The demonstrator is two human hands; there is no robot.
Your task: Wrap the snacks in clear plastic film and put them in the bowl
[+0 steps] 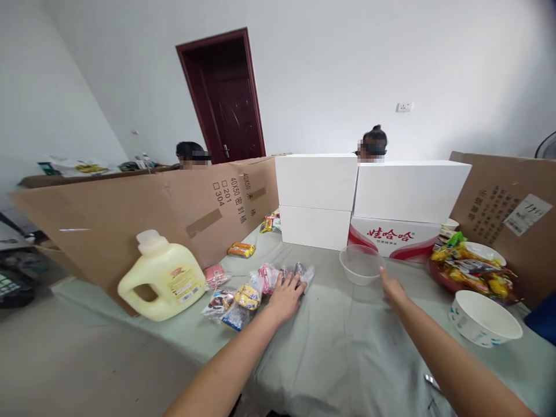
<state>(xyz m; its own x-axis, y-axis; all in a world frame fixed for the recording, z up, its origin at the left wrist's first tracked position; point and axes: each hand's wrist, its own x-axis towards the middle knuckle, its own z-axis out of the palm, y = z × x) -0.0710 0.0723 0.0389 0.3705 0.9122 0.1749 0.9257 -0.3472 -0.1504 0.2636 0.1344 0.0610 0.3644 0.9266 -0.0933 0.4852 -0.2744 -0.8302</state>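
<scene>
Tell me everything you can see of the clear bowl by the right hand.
The clear bowl is small, round and see-through, plastic by its look, and seems empty. It stands upright on the grey-green tablecloth, just in front of the red-and-white carton. The right hand reaches to its near right rim, fingertips at or just short of it.

A yellow detergent jug [163, 277], white boxes [316, 180], a paper bowl [484, 317], and perhaps wrapped sweets on a plate [473, 273].

White walls [347, 63], dark red door [226, 98], wall socket [403, 107], grey floor [65, 359].
</scene>
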